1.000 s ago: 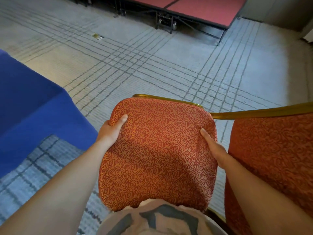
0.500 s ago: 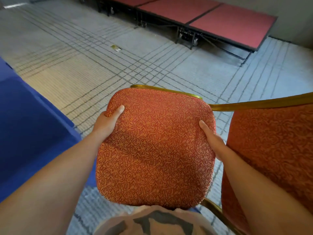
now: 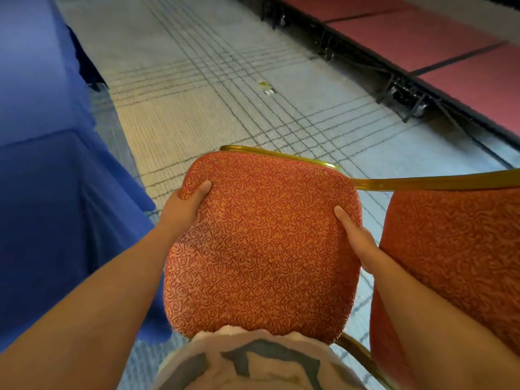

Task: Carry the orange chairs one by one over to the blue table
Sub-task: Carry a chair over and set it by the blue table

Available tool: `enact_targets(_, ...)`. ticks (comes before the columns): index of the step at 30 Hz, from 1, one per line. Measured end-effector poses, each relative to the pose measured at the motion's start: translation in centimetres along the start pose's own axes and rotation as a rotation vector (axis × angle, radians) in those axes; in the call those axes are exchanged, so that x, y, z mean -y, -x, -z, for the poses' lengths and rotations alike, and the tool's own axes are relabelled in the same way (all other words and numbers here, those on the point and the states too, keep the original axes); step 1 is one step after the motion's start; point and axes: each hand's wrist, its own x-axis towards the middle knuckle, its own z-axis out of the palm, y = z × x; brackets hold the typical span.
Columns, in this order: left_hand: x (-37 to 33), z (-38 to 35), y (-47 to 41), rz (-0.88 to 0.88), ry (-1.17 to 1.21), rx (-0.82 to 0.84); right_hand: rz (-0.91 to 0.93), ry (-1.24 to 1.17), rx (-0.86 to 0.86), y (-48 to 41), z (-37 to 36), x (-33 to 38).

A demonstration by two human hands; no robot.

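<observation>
I hold an orange chair (image 3: 264,243) in front of my body, its patterned seat cushion facing up and its gold frame showing at the far edge. My left hand (image 3: 184,205) grips the cushion's left edge with the thumb on top. My right hand (image 3: 357,240) grips the right edge the same way. The chair's padded back (image 3: 461,254), with a gold rail above it, stands at the right. The blue table (image 3: 50,192), draped in a blue cloth, fills the left side, close beside my left arm. The chair's legs are hidden under the seat.
Grey carpet with dark grid lines (image 3: 225,88) stretches ahead. A low red stage on black metal legs (image 3: 439,52) runs along the far right. A small scrap of paper (image 3: 267,88) lies on the carpet. A second blue-draped table (image 3: 33,38) stands farther back on the left.
The view has swung left along the carpet; the blue table now takes up more of the left side and the stage has shifted right. Both hands keep the same grip on the seat.
</observation>
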Motion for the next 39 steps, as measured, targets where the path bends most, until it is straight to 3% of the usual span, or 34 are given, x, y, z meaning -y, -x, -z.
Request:
enact_targets(10,-1.4,2.0,-11.9,0.14,0.052,-0.148,-0.016,0.097,0.194,-12.8,-9.1,9.5)
enact_targets(24,-8.3,10.1,-37.0,0.091,0.157,-0.247,0.163,0.171,0.216,-27.9,-27.4,31.3)
enact_targets(39,-12.6,15.4,-61.7,0.143,0.206,-0.372,0.161,0.285,0.367,-45.6,-46.7,49.7)
